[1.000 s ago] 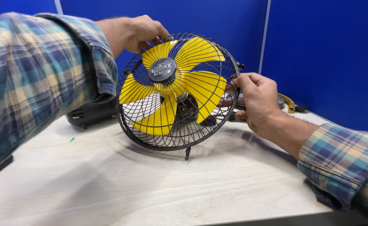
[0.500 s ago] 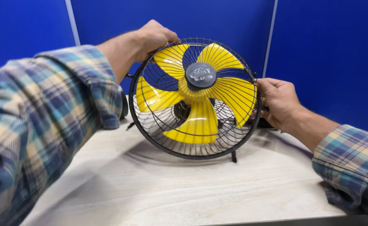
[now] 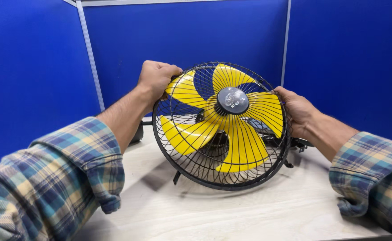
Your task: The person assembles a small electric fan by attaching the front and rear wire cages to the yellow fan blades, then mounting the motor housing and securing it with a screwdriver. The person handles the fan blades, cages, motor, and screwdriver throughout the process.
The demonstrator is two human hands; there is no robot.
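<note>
A small fan (image 3: 222, 129) with yellow blades, a grey hub and a black wire cage stands tilted on a pale wooden table (image 3: 258, 209). My left hand (image 3: 156, 78) grips the cage's upper left rim. My right hand (image 3: 299, 110) holds the right rim, fingers wrapped around the wire edge. The fan's face is turned toward me. Its motor and base behind the cage are mostly hidden.
Blue partition panels (image 3: 35, 71) with grey metal posts (image 3: 89, 58) close off the back and both sides of the table. A dark object (image 3: 138, 132) sits behind my left forearm, mostly hidden. Some black hardware (image 3: 299, 143) shows below my right wrist.
The fan has moved toward the centre of my view and turned a little between my hands. My left arm now reaches it from lower down. Both hands kept their grip on the cage.
</note>
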